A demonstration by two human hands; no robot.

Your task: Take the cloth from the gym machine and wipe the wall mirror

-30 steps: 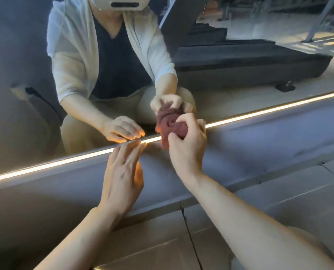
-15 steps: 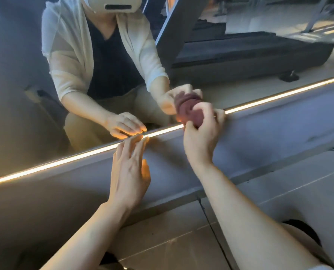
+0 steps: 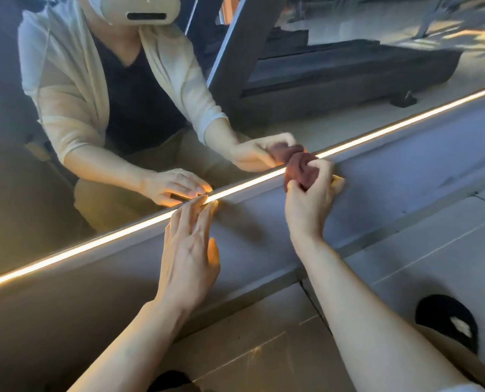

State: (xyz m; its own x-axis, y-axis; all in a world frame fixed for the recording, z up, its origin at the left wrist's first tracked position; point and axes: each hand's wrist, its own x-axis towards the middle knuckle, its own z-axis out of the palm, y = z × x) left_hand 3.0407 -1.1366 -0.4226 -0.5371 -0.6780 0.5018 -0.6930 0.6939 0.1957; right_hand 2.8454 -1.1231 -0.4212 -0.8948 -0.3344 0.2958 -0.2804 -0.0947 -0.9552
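A: We have the cloth bunched into a small dark red ball in our right hand. The fingers are curled round it and pinch it from the top and the side. It sits at the bottom edge of the mirror, just at the light strip.

B: How will it handle, do we think?

A: We judge it soft and light. It folds and crumples under the fingers, so it will not slip out easily, but a tight ball gives only a small face for wiping. It is better to take it with the flat of the fingers behind a wider fold, so that more cloth touches the glass.

B: And our left hand?

A: It is spread, with the fingers straight, and holds nothing. Its fingertips reach the light strip; the palm seems to lean on the grey ledge below the mirror.

B: Is the glass delicate?

A: It is hard and smooth, so light pressure should be enough. In the mirror we see a treadmill, and our slipper shows on the floor by the right arm.
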